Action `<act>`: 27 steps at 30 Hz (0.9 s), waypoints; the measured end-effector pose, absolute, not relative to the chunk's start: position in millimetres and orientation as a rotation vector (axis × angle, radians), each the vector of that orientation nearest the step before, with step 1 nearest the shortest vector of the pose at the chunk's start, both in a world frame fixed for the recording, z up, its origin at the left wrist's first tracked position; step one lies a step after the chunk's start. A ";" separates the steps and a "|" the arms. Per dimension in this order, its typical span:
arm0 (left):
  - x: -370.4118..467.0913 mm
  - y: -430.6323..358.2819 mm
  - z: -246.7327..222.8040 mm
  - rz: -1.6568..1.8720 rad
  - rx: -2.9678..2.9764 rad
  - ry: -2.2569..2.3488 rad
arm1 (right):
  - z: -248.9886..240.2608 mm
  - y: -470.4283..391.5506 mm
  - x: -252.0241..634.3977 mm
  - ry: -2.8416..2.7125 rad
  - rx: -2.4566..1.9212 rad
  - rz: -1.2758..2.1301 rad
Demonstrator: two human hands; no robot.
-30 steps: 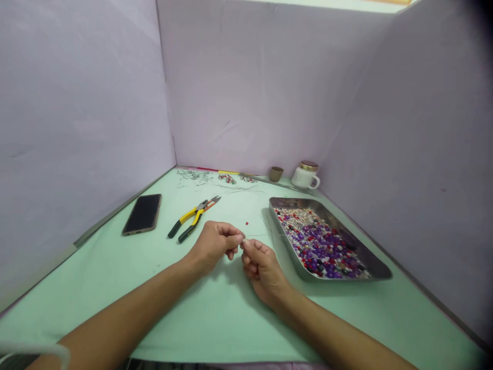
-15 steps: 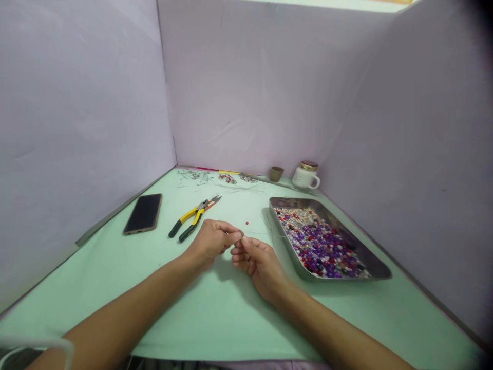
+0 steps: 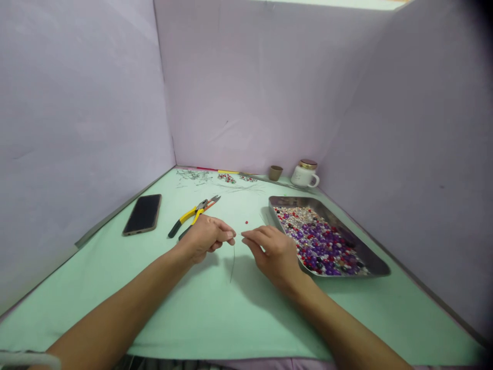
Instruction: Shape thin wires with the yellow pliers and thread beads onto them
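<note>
My left hand [image 3: 208, 237] pinches a thin wire [image 3: 233, 264], which hangs down from its fingertips over the green tabletop. Just to the right, my right hand [image 3: 274, 252] has its thumb and fingertips pressed together; a fine bit of wire seems to show between the two hands, but what the right fingers hold is too small to make out. One red bead [image 3: 246, 222] lies on the table behind the gap between the hands. Yellow-and-black pliers [image 3: 188, 213] rest beyond my left hand, which partly hides one handle.
A steel tray [image 3: 370, 257] of mixed beads stands at the right. A phone [image 3: 142, 215] lies at the left. Along the back are loose wire pieces [image 3: 194, 176], beaded pieces [image 3: 226, 178], a small brown cup [image 3: 275, 173] and a lidded white mug [image 3: 304, 174]. Walls enclose three sides.
My hands were touching at the fingertips and have drawn slightly apart. The right hand has turned palm down and moved right. The wire now hangs visibly below the left fingers.
</note>
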State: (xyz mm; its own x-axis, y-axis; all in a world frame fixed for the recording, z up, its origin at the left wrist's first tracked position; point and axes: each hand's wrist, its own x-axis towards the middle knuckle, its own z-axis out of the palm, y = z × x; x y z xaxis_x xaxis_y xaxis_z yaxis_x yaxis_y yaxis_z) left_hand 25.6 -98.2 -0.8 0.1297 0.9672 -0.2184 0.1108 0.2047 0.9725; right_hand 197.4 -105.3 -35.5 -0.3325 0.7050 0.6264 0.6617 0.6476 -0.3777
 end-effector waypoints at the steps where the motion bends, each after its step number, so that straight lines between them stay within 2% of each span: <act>1: 26.2 -98.5 -1.0 0.911 1.183 1.268 | -36.8 -105.5 196.4 -2.093 -1.061 0.100; 9: 25.5 -95.2 -4.7 0.983 1.193 1.253 | -38.4 -111.3 192.0 -2.172 -0.873 0.424; 15: 13.3 -91.3 3.7 0.924 1.240 1.273 | -24.9 -100.5 203.8 -1.991 -1.039 0.941; 20: 7.1 -90.8 8.1 0.937 1.232 1.268 | -20.5 -87.8 209.9 -1.515 -1.150 0.902; 27: 7.6 -92.4 8.2 0.972 1.195 1.262 | -12.5 -72.9 181.1 -1.436 -1.163 0.929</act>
State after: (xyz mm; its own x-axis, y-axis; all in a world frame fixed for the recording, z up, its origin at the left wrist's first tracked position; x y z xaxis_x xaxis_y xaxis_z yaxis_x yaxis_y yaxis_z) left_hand 7.6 -92.4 8.2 0.0990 0.9811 -0.1664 0.0899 0.1578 0.9834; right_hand 181.1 -72.9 -12.5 -0.0097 0.9714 0.2373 0.1817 0.2350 -0.9548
